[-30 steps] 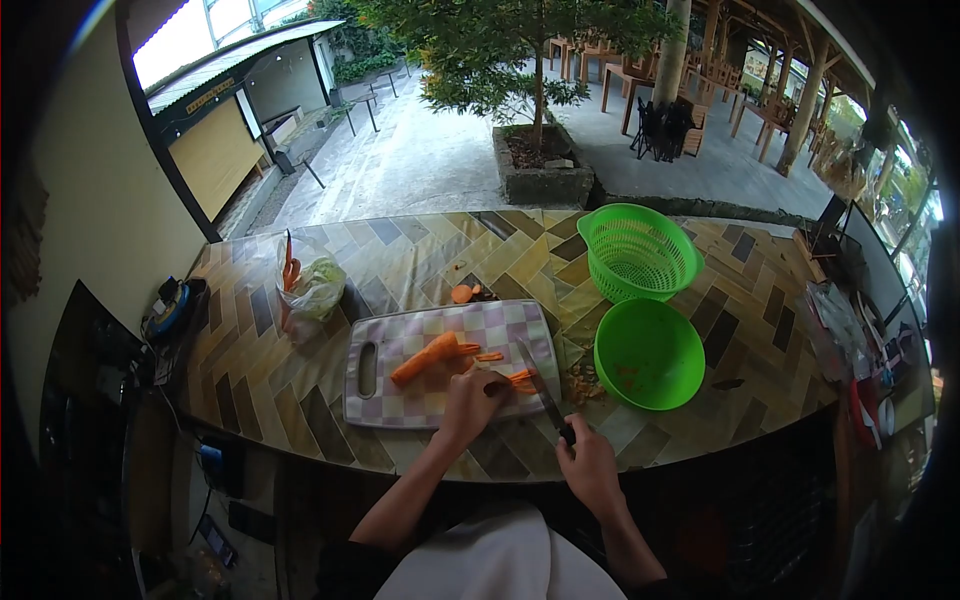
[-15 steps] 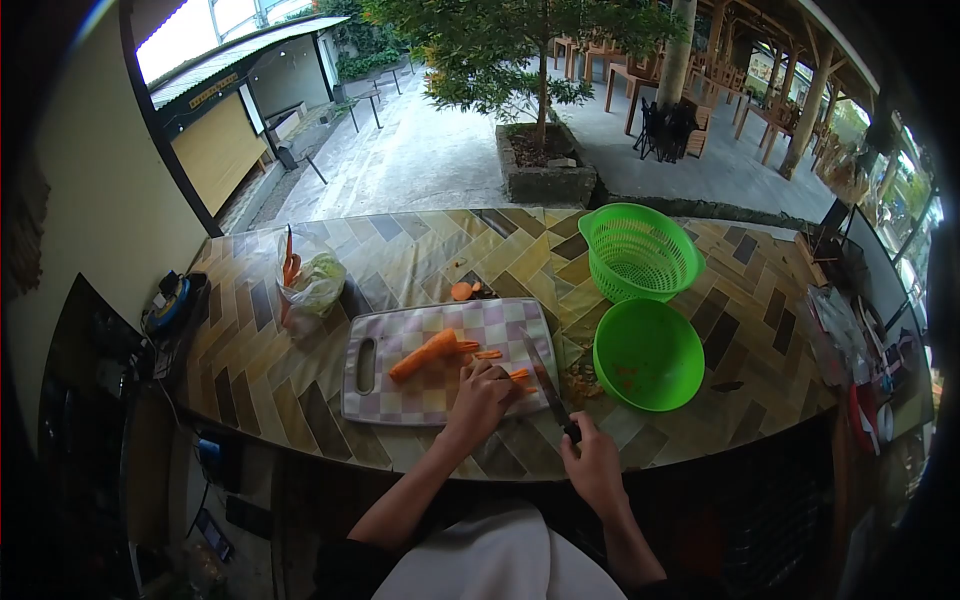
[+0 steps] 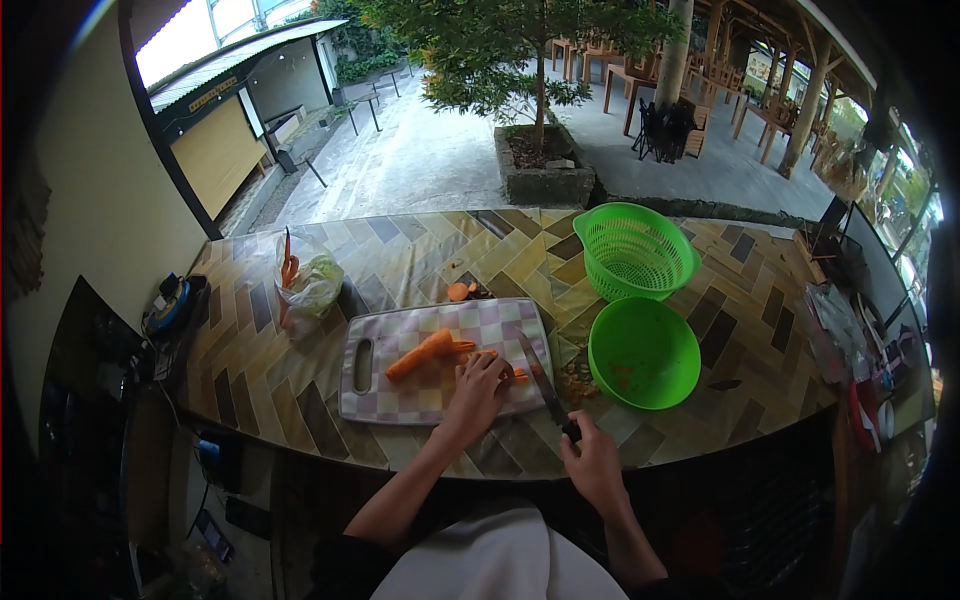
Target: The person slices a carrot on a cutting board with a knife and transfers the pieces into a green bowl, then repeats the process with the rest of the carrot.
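Note:
A kitchen knife [image 3: 541, 377] is in my right hand [image 3: 597, 462], held by its dark handle, its blade pointing away from me over the right edge of the checkered cutting board [image 3: 408, 403]. My left hand [image 3: 478, 388] rests on the board with bent fingers over carrot sticks [image 3: 519, 376], whose ends show beside the fingertips. Just left of those fingers lies a large peeled carrot piece [image 3: 424, 357]. Beyond the board's far edge sit cut carrot ends [image 3: 459, 292]. Some peelings [image 3: 578, 379] lie between the board and the green bowl [image 3: 645, 354].
A green colander [image 3: 637, 252] stands behind the bowl. At the left, a clear plastic bag [image 3: 312, 283] holds vegetables on the tile-patterned table [image 3: 260, 380]. Plastic packets [image 3: 838, 325] crowd the right end. Past the table stands a planter [image 3: 545, 184] with a tree.
My left hand has shifted slightly away from me over the carrot sticks. The knife and my right hand stay nearly in place. The whole view has moved a little.

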### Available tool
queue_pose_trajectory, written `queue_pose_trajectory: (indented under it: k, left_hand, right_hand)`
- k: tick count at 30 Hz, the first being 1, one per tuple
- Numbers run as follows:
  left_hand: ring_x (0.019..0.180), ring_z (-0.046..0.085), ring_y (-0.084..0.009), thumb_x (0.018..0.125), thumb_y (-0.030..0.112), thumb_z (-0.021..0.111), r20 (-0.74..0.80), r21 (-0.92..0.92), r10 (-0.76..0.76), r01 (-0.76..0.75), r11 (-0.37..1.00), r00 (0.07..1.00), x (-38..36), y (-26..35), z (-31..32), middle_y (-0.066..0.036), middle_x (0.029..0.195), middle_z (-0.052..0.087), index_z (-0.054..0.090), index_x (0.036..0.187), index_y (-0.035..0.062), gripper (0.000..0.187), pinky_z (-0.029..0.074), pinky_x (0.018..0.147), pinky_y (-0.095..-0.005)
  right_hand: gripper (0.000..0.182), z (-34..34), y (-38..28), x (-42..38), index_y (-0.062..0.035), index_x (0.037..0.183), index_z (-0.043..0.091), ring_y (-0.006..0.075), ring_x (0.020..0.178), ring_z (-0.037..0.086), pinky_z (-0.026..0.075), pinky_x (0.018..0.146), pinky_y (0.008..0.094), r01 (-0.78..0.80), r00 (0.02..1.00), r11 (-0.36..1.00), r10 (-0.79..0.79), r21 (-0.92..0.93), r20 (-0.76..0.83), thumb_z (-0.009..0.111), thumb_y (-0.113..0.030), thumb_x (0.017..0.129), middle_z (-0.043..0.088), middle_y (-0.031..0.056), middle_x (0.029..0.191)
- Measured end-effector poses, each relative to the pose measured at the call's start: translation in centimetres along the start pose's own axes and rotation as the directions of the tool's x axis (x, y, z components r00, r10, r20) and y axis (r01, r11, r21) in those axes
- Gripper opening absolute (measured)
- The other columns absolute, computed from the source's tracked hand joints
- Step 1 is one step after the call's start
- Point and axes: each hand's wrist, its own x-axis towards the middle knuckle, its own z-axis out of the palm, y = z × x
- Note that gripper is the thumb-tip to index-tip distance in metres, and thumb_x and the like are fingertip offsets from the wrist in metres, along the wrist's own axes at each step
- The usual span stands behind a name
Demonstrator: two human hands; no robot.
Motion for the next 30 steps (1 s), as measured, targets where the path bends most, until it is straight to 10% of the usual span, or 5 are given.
queue_pose_trajectory:
  k: [14,30]
  left_hand:
    - [0.102,0.064,-0.0338,0.067,0.002,0.078,-0.079,-0.114,0.061,-0.069,0.991,0.995,1.1,0.7,-1.0,-0.014,0.107,0.069,0.074,0.100,0.0002,0.033,0.050,0.090,-0.0387]
    - [0.104,0.062,-0.0338,0.077,0.001,0.063,-0.056,-0.141,0.034,-0.042,0.989,0.998,0.4,-0.1,0.1,-0.018,0.101,0.071,0.074,0.100,-0.0014,0.025,0.048,0.093,-0.0392]
  right_hand:
    - [0.029,0.2,0.4,0.4,-0.0003,0.116,0.053,0.0435,0.078,0.065,0.049,0.068,0.0507,0.035,0.999,0.998,-0.035,-0.054,0.009,0.060,-0.012,0.090,0.066,0.0250,0.080]
    - [0.031,1.5,-1.4,0.8,0.0006,0.118,0.054,0.0443,0.088,0.064,0.050,0.075,0.0514,0.063,0.998,0.975,-0.057,-0.214,0.032,0.059,-0.009,0.090,0.065,0.0258,0.095]
